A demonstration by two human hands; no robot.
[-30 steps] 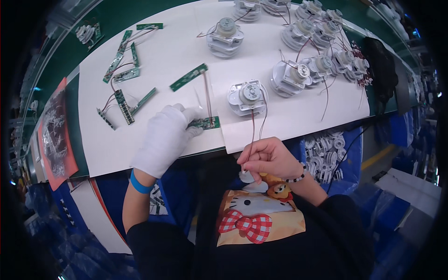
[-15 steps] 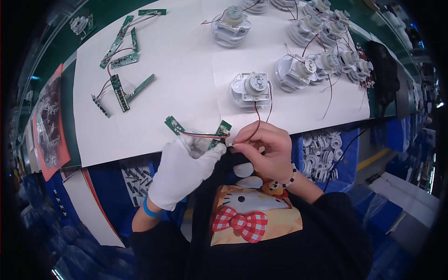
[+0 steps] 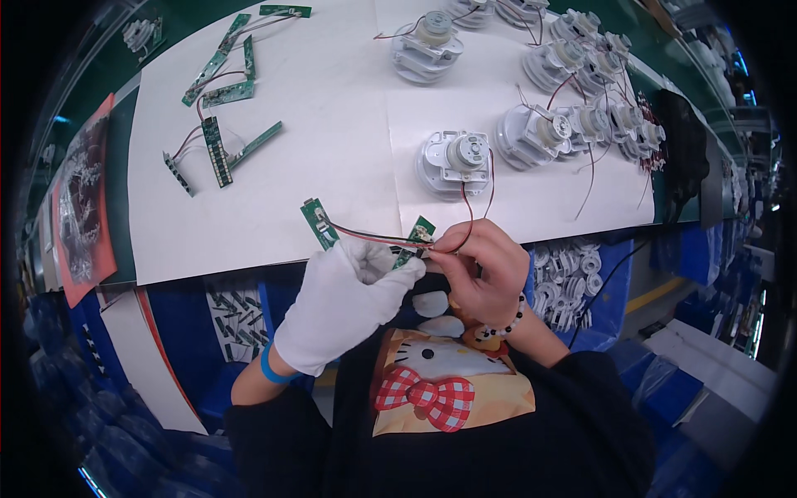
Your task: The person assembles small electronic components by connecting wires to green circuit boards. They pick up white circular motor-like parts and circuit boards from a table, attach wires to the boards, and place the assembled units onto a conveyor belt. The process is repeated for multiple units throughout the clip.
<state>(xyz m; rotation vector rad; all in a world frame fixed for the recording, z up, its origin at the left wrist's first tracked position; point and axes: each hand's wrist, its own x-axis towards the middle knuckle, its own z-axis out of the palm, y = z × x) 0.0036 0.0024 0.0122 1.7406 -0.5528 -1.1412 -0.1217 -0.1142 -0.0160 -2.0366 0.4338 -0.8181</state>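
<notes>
The gloved left hand, at the middle of the frame, has its fingers closed on a small green circuit board. The bare right hand, just to its right, pinches a thin dark-red wire at that board; the wire's tip is hidden by the fingertips. A second green board stands tilted at the glove's upper left, joined to the first by red and black leads; whether the glove grips it too cannot be told. The thin wire runs up to a white motor unit on the white sheet. More motor units crowd the upper right, loose boards lie at upper left, and white plastic parts fill a blue bin at right.
</notes>
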